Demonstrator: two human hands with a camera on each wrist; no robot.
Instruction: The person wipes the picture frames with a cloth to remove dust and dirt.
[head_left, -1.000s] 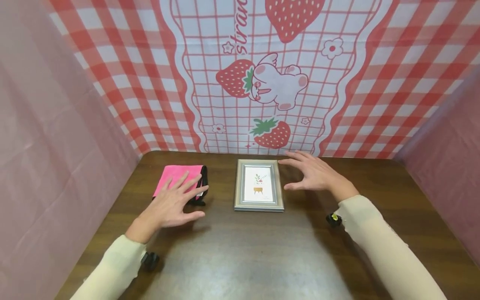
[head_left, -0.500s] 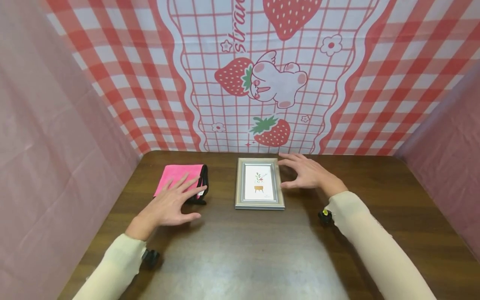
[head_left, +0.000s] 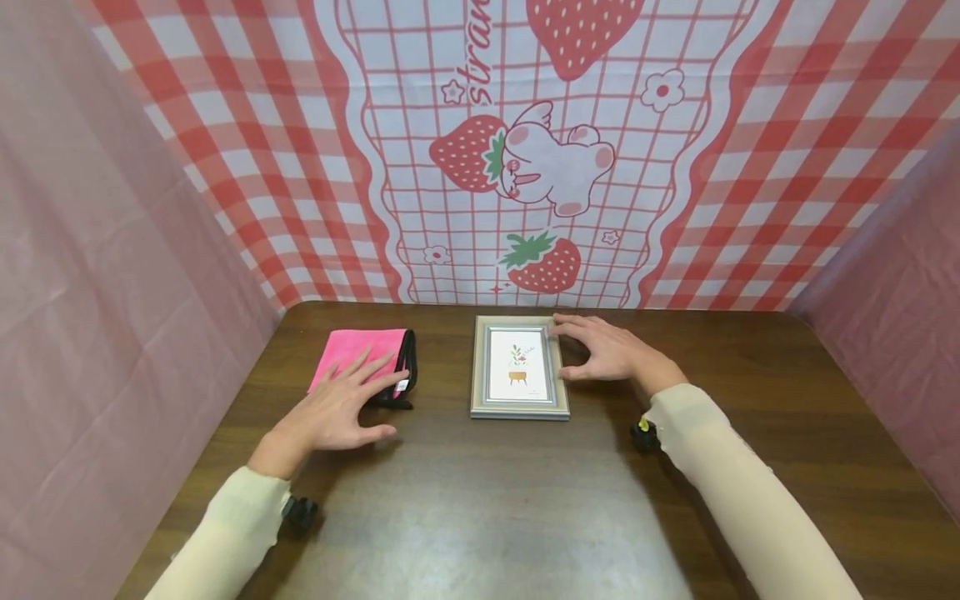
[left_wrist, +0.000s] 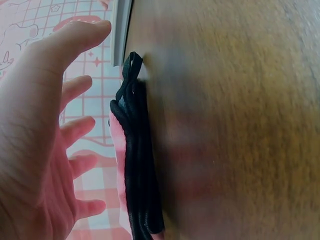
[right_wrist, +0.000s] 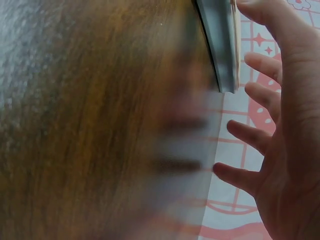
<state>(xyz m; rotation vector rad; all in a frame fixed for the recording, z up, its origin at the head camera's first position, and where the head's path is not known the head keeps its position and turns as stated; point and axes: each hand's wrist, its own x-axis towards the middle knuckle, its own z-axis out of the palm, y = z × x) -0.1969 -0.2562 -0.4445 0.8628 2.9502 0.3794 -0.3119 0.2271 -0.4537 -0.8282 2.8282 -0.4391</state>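
Note:
A pink folded cloth item [head_left: 366,340] with black edging and a small white tag lies at the back left of the table. Over its near part hovers my left hand [head_left: 330,412], fingers spread; in the left wrist view a gap separates them from the cloth's black edge [left_wrist: 137,165]. A silver-and-cream picture frame [head_left: 519,367] with a potted-plant print lies flat, face up, at the back middle. My right hand [head_left: 615,352] is at its right side, fingers extended, thumb near the rim. In the right wrist view I cannot tell whether the thumb [right_wrist: 260,12] touches the frame.
The brown wooden table [head_left: 480,500] meets a strawberry-patterned, red-checked cloth [head_left: 517,167] hanging at the back. Pink fabric walls [head_left: 150,292] stand on the left and right. A black wrist device [head_left: 300,514] sits by each sleeve cuff.
My right hand has moved left and come up against the right side of the picture frame. My left hand has shifted very slightly left. The cloth and frame stay in place.

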